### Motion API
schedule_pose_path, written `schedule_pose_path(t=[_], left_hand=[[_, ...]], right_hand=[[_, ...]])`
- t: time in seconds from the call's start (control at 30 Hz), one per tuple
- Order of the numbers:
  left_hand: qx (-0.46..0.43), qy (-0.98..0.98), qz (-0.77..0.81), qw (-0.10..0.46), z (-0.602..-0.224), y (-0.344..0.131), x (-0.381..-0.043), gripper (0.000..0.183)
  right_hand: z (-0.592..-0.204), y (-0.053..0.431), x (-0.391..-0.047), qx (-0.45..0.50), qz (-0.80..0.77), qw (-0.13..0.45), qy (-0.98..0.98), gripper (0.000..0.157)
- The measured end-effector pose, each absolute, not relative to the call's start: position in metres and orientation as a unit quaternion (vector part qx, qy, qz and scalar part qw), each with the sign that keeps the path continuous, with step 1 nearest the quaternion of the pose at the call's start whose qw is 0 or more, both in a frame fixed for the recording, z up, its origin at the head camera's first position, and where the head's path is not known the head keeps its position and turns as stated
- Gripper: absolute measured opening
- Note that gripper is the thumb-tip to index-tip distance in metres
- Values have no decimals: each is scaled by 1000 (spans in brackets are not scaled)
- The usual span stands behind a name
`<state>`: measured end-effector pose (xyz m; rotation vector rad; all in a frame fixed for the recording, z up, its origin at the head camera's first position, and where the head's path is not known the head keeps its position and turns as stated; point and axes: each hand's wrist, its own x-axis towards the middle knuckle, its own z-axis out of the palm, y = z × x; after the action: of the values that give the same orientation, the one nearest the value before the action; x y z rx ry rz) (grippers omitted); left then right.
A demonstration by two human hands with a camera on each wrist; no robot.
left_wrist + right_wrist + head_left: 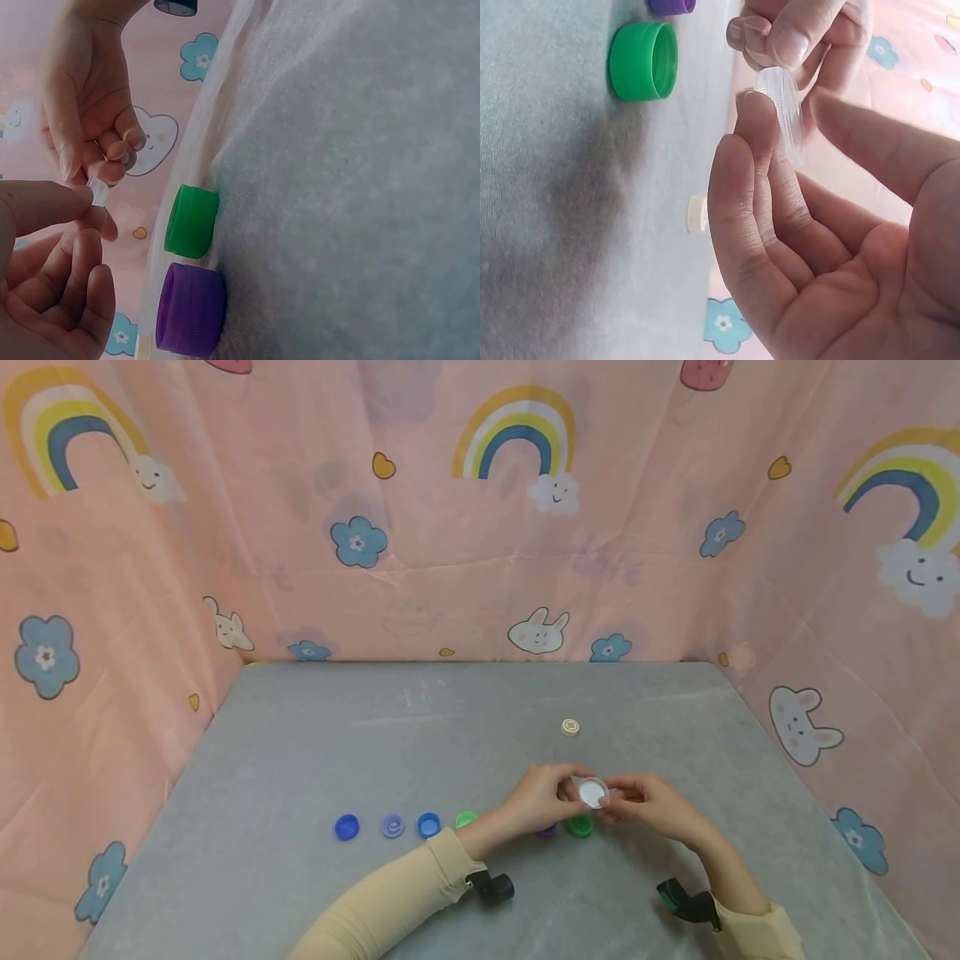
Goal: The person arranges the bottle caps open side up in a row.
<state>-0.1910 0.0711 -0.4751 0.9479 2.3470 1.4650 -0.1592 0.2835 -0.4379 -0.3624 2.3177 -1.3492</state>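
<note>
A round clear-and-white ribbed plastic cap [592, 793] is held up over the right part of the table, between both hands. My left hand [546, 795] pinches its edge between thumb and fingers. From the other side, my right hand [651, 806] holds it with bent fingers against one face and the thumb by the other. In the right wrist view the clear cap [784, 109] stands edge-on. Just below the hands, a green bottle cap [191, 221] and a purple bottle cap [191, 309] sit on the table, apart from the fingers.
Left along the same row lie a dark blue cap [347, 827], a lilac cap [393, 825], a blue cap [428, 824] and a light green cap [466, 819] partly behind the left forearm. A cream cap [570, 727] lies farther back. Pink patterned cloth [450, 577] surrounds the grey table [300, 735].
</note>
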Motion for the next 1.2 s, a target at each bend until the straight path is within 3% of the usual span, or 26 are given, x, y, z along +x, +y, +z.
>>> schedule_pose_path(t=[0.63,0.93,1.2], left_hand=[[311,805,493,115,-477,75,-192,33],[325,844,420,67,-477,80,-193,35],[301,819,477,106,-483,91,-194,32]], right_hand=[[-435,287,-157,-142,-446,187,864,54],[-432,290,-156,-158,-418,178,877,47],[-435,297,-158,-173,-375,172,894,41]])
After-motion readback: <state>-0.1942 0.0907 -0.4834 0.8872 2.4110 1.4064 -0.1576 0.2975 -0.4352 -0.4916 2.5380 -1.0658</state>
